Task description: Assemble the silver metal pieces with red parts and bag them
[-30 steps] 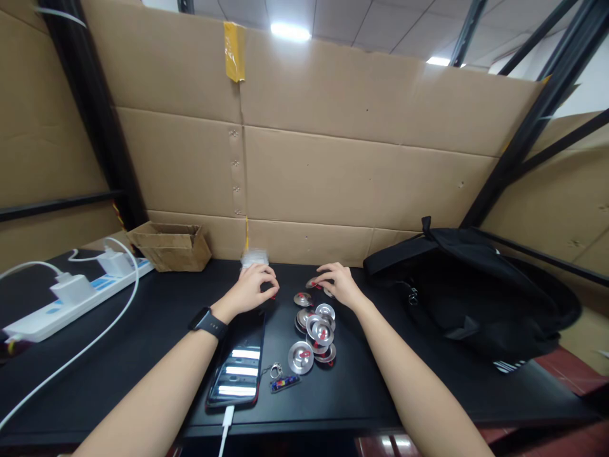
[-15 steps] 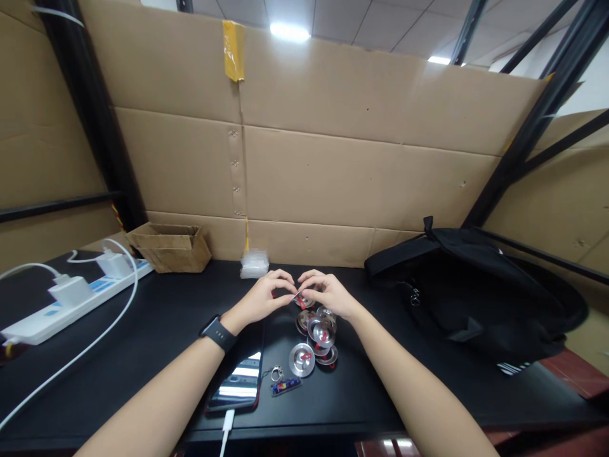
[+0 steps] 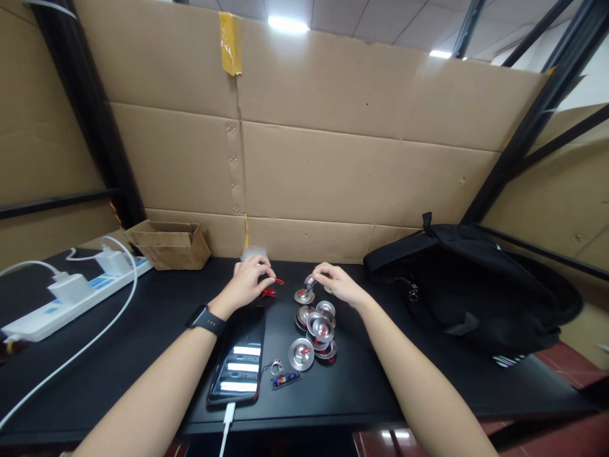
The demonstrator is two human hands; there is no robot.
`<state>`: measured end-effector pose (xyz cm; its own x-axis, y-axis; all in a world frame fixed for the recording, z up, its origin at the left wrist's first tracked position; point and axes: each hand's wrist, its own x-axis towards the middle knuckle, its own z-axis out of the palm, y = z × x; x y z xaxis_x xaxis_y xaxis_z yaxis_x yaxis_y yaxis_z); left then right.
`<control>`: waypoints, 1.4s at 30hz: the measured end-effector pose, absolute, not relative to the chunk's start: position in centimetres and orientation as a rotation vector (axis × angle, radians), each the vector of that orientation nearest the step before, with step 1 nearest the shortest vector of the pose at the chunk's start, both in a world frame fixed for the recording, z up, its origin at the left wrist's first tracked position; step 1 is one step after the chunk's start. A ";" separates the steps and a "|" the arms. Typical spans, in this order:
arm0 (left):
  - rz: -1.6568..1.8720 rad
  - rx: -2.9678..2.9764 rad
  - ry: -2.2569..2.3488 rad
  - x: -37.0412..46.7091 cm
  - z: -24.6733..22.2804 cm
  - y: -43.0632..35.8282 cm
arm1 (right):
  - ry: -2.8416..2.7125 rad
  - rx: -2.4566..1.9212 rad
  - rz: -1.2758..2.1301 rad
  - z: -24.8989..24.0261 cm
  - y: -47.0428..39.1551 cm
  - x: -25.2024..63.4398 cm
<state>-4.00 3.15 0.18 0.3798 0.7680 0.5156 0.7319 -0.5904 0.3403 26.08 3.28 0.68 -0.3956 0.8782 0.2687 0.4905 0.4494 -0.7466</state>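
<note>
From my head view, I have the left hand pinching a thin red loop between thumb and finger, and the right hand gripping a small metal disc by its edge. The loop sticks out from the left fingertips, its long axis running nearly sideways, free end to the right. The disc is held steeply tilted, just above another metal disc with red cord at its middle; I can't tell whether the two touch. Nearer me, a cluster of metal discs lies overlapping, mostly flat, and more red cords sit just beside my left fingers. The surface is a black table, carrying a phone with its long axis pointing away from me, a keychain, a clear packet behind the left hand, an open cardboard box, a white power strip and a black bag. Around it I see a cardboard wall, dark metal posts, a lit ceiling lamp and reddish floor tiles.
</note>
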 end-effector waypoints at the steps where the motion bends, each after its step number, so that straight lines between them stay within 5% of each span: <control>1: 0.967 2.559 1.463 -4.6 0.0 3.5 | -2.035 -1.309 0.676 0.6 3.7 26.7; 8: 0.697 2.534 1.425 -6.2 -1.1 4.6 | -2.002 -1.828 0.276 -0.8 5.1 29.7; 18: 0.737 2.499 1.375 -6.1 -1.6 4.7 | -2.007 -1.888 0.024 -1.2 4.5 28.2; 25: 0.707 2.521 1.423 -5.5 -1.1 4.2 | -2.307 -1.292 0.327 0.2 2.4 25.2; 36: 0.781 2.555 1.340 -4.5 -0.9 3.7 | -2.305 -1.225 0.199 -0.9 1.4 22.4; 42: 0.926 2.530 1.159 -3.7 -0.5 3.3 | -1.876 -1.015 0.584 0.4 1.3 22.4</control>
<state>-3.66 3.28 -0.53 0.4938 0.7398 0.4570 0.6087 -0.6694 0.4259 22.37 1.32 0.44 -0.2612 0.8336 0.4867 0.4104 0.5522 -0.7257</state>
